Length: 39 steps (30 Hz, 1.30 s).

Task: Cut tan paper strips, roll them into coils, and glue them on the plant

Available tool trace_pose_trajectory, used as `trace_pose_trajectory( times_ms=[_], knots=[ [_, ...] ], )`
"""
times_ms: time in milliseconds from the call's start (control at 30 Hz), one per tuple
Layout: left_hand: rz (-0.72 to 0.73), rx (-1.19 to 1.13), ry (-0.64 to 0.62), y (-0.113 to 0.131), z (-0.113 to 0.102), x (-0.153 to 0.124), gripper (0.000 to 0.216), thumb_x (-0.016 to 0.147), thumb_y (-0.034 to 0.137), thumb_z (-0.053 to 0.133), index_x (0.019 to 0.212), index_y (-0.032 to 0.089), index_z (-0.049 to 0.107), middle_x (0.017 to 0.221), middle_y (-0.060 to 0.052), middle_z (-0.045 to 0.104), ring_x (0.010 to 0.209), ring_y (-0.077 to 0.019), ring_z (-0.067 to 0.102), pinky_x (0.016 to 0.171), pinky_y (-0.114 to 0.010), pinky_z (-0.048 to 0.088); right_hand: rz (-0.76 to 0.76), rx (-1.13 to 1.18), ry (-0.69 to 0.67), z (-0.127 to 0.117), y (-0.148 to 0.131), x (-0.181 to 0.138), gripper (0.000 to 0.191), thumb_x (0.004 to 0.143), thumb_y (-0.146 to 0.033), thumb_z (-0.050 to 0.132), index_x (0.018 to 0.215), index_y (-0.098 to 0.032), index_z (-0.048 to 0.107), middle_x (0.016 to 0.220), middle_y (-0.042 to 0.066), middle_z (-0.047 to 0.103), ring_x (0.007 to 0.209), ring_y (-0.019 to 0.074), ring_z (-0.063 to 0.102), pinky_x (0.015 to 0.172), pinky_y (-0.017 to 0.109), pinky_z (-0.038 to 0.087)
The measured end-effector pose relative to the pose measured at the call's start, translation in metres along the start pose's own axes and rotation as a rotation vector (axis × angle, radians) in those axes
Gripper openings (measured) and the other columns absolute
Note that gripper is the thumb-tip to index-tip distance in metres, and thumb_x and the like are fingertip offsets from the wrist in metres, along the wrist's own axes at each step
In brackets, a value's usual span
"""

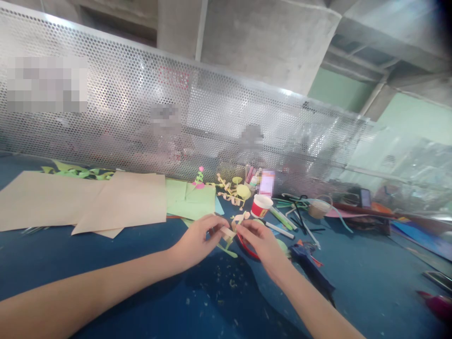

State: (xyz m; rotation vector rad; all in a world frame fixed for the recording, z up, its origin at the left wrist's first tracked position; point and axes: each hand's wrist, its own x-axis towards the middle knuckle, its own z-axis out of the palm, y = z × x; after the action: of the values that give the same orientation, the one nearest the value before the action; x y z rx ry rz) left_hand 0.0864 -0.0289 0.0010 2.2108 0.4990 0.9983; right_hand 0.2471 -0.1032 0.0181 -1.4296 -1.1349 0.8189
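Near the middle of the blue table, my left hand (206,235) pinches a pale cream paper strip (229,232) between thumb and fingers. From the other side my right hand (256,240) pinches the same curled strip, its fingertips close to the left ones. A thin green paper piece (228,251) hangs below the strip; whether it is joined to it I cannot tell. Partly hidden under my right hand lies a red curved object (247,247). Just beyond my hands stands a white and red paper cup (262,206).
Beige paper sheets (123,202) and green sheets (192,200) lie to the left. Curled paper flowers (235,188) lie behind my hands. Markers (280,228) and a dark blue pouch (310,266) are on the right. A perforated metal screen (219,113) spans the back, with people beyond.
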Motion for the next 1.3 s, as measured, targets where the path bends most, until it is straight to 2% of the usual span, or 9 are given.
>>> trace_pose_trajectory(
  times_ms=[233,533,700,900,1067,1300],
  knots=[
    [-0.043,-0.116,-0.010,-0.001,0.003,0.001,0.009,0.077,0.015,0.048,0.084,0.018,0.054,0.080,0.000,0.057,0.074,-0.0130,0.056,0.071,-0.027,0.048,-0.033,-0.029,0.050,-0.001,0.003,0.002,0.032,0.063,-0.048,0.067,0.071,-0.017,0.061,0.057,-0.003,0.052,0.054,0.0118,0.044,0.052,0.024,0.033],
    [-0.090,-0.249,-0.005,-0.005,0.004,0.000,0.006,0.077,0.016,0.051,0.082,0.017,0.052,0.080,0.000,0.057,0.075,-0.0124,0.057,0.073,-0.028,0.047,-0.142,-0.051,0.049,-0.004,0.007,0.004,0.025,0.068,-0.042,0.066,0.078,-0.018,0.062,0.076,0.001,0.063,0.072,0.0170,0.055,0.069,0.027,0.042],
    [-0.114,-0.321,-0.039,-0.009,0.006,0.001,0.007,0.079,0.021,0.052,0.084,0.017,0.053,0.082,-0.001,0.058,0.079,-0.0140,0.058,0.078,-0.032,0.048,-0.078,0.032,0.017,-0.002,0.007,0.003,0.030,0.064,-0.040,0.069,0.085,-0.018,0.064,0.083,0.004,0.066,0.077,0.0201,0.059,0.070,0.031,0.046],
    [-0.142,-0.358,-0.035,-0.010,0.006,0.002,0.012,0.076,0.019,0.056,0.087,0.018,0.053,0.086,-0.002,0.059,0.080,-0.0136,0.058,0.077,-0.031,0.048,-0.052,0.069,0.024,-0.002,0.005,0.002,0.025,0.062,-0.038,0.070,0.076,-0.019,0.064,0.069,-0.001,0.064,0.063,0.0146,0.056,0.064,0.027,0.044],
    [-0.176,-0.336,-0.045,-0.012,0.004,0.002,0.012,0.074,0.015,0.055,0.086,0.017,0.054,0.082,-0.001,0.060,0.078,-0.0131,0.058,0.073,-0.028,0.047,-0.037,0.047,0.002,-0.001,0.005,0.001,0.020,0.065,-0.037,0.067,0.074,-0.019,0.064,0.069,-0.001,0.063,0.063,0.0137,0.054,0.058,0.024,0.041],
    [-0.278,-0.467,-0.063,-0.023,0.003,0.005,0.017,0.070,0.013,0.059,0.086,0.016,0.054,0.084,-0.002,0.062,0.080,-0.0146,0.060,0.075,-0.030,0.047,0.047,0.150,-0.089,0.003,0.011,-0.002,0.020,0.066,-0.035,0.065,0.081,-0.020,0.067,0.078,0.003,0.067,0.072,0.0175,0.059,0.075,0.032,0.046]
  ],
)
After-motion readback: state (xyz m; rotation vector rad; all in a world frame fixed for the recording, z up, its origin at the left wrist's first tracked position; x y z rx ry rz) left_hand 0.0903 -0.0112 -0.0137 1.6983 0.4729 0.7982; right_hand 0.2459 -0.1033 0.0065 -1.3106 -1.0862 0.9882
